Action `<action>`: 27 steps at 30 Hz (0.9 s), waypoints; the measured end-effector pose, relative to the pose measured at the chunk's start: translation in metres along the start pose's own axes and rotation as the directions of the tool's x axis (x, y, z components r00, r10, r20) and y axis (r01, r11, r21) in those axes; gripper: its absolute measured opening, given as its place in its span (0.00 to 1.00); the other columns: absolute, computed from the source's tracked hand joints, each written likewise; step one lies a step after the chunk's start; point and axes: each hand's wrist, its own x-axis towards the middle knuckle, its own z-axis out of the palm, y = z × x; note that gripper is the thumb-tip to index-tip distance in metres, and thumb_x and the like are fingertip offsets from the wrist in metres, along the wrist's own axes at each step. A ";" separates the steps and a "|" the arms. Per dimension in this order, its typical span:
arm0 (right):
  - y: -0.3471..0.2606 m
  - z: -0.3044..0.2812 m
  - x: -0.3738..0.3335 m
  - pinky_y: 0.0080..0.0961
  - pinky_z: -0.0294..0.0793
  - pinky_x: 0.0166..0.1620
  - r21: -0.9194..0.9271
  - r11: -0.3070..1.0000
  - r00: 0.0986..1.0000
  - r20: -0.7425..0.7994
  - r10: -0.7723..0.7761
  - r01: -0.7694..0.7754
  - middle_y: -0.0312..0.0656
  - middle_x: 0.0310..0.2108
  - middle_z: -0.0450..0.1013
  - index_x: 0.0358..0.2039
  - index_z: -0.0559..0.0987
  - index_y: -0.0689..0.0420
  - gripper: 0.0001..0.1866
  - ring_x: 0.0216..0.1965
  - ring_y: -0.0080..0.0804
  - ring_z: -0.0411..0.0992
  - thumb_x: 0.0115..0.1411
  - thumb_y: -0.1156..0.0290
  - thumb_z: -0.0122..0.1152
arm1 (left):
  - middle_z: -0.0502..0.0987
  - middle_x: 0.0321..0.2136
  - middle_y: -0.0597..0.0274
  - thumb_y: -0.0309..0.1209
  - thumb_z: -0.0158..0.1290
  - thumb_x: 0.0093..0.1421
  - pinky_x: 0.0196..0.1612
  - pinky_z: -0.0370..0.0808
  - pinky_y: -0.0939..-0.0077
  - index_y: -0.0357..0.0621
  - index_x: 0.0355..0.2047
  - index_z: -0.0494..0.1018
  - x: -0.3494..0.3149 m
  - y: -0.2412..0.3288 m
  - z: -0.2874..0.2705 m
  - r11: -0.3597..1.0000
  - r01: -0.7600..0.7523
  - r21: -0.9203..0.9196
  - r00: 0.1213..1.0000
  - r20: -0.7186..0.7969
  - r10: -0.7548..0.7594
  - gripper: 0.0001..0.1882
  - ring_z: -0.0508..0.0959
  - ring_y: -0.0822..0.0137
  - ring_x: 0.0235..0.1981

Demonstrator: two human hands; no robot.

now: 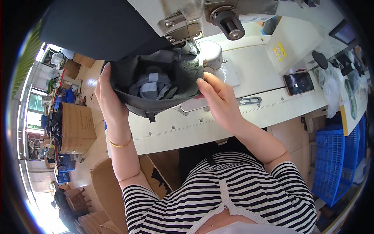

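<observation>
Both my hands hold a dark grey fabric bag (156, 104) at the sewing machine (183, 29). Its mouth gapes toward me, showing a folded grey lining with pale tabs (153, 77). A small black loop sticks out from its lower edge. My left hand (111, 91) grips the left side, thumb up along the rim. At the right rim, my right hand (219, 95) pinches the cloth between thumb and fingers. The bag's far right edge lies close to the needle area, where the machine's head partly hides it. A black panel (103, 27) stands behind its left side.
The white machine table (249, 74) has a ruler scale along its near edge. A phone (298, 83) lies on its right part, near plastic bags (332, 91). Blue crates (331, 160) stand at lower right. Cardboard boxes (78, 128) are on the floor at left.
</observation>
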 end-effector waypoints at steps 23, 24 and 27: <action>0.006 -0.003 -0.046 0.17 0.71 0.35 -0.323 0.923 0.866 0.377 0.329 -0.210 0.40 0.31 0.77 0.43 0.79 0.60 0.12 0.34 0.21 0.74 0.63 0.70 0.52 | 0.76 0.44 0.57 0.39 0.47 0.64 0.49 0.73 0.74 0.32 0.48 0.71 0.089 -0.084 0.010 0.938 -0.104 0.331 0.909 0.414 -0.045 0.22 0.75 0.68 0.46; 0.012 0.000 -0.046 0.17 0.71 0.35 -0.317 0.923 0.846 0.410 0.341 -0.219 0.40 0.31 0.77 0.43 0.79 0.60 0.12 0.34 0.21 0.74 0.63 0.70 0.52 | 0.76 0.44 0.57 0.39 0.47 0.64 0.49 0.73 0.74 0.32 0.48 0.71 0.084 -0.086 0.007 0.921 -0.126 0.369 0.910 0.412 -0.040 0.21 0.75 0.68 0.46; 0.029 0.020 -0.054 0.17 0.72 0.36 -0.368 0.912 0.787 0.502 0.359 -0.182 0.41 0.32 0.77 0.42 0.79 0.61 0.12 0.35 0.21 0.74 0.63 0.70 0.51 | 0.76 0.45 0.52 0.35 0.47 0.64 0.52 0.72 0.72 0.30 0.49 0.68 0.061 -0.088 -0.120 0.892 -0.094 0.442 0.994 0.088 0.061 0.20 0.74 0.63 0.49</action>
